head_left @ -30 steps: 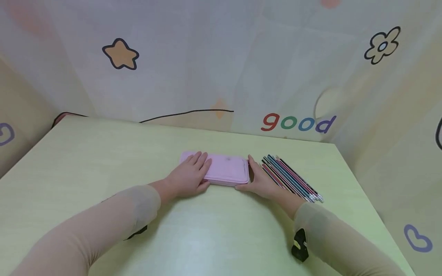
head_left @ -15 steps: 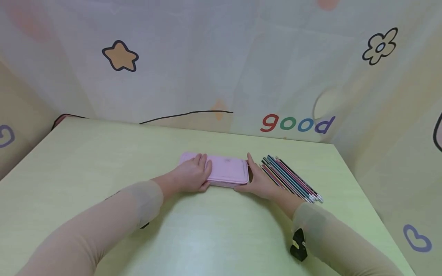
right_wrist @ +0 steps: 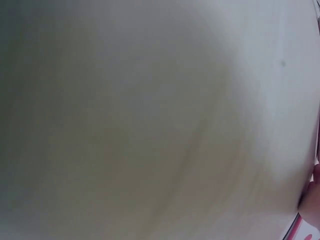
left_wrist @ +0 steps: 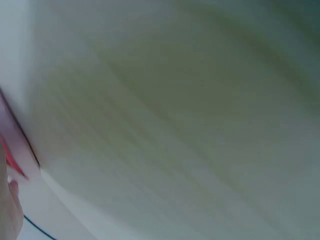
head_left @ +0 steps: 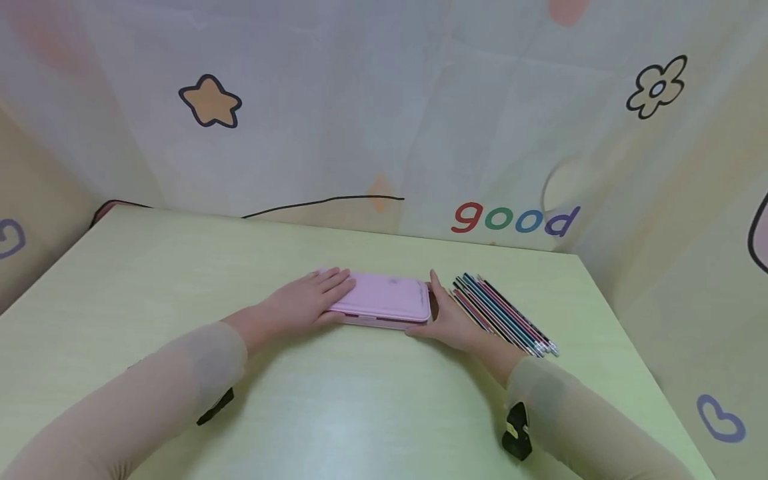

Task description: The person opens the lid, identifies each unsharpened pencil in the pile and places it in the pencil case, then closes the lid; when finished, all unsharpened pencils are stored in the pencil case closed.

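Since a second ago my left hand (head_left: 303,303) has slid back toward me along the pink pencil case (head_left: 384,298): earlier it lay well onto the lid, and now only the fingertips rest on the case's left end, the fingers straight and flat. A dark slit with a hint of red shows along the near edge of the case, which I could not see before, so I judge the lid has begun to lift, though only by a crack. My right hand (head_left: 451,317) has hardly shifted; it stands at the case's right end, thumb along the near corner and fingers up against the short side, bracing it more than gripping it. Whether those fingers curl round the edge I cannot tell from here.

The case lies flat on the pale green table (head_left: 180,280), a little past the middle toward twelve o'clock from where I sit. At three o'clock from it, just beside my right hand and apart from the case, a bundle of coloured pencils (head_left: 504,313) lies in a tight row, slanting from eleven toward five.

Both wrist views are blurred; the left one catches only a sliver of pink and red at its edge, the right one a fingertip.

As I judge it, the work is at its very start: the case is barely opening, and every pencil is outside it, untouched.
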Available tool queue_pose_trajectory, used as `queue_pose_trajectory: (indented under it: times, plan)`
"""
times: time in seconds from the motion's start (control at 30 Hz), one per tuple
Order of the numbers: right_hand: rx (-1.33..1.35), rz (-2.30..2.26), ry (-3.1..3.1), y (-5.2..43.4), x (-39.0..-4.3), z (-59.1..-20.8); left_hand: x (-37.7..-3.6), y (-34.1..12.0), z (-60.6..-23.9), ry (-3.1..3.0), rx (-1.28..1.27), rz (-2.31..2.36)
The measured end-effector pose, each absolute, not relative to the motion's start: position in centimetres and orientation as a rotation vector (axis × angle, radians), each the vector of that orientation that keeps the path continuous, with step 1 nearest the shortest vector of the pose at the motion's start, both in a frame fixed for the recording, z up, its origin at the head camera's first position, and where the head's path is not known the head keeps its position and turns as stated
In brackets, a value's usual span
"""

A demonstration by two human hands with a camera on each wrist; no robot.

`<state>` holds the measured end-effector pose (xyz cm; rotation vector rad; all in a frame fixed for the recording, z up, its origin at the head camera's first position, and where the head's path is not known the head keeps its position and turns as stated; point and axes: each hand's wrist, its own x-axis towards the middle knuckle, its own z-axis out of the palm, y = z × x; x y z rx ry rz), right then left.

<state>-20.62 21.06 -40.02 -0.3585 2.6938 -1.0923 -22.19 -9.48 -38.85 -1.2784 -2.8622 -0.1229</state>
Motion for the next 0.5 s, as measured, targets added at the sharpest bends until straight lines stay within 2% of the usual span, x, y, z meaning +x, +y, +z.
queue_pose_trajectory:
  times: [0.17, 0.5]
  plan:
    - [-0.312, -1.071, 2.701, 21.3, -20.5, -40.0, -21.9, -11.1, -38.4, -2.934, -1.164, -0.332]
    - [-0.319, -1.094, 2.706, 21.0, -20.5, -39.8, -21.2, -10.8, -37.7, -2.875, -0.553, -1.288]
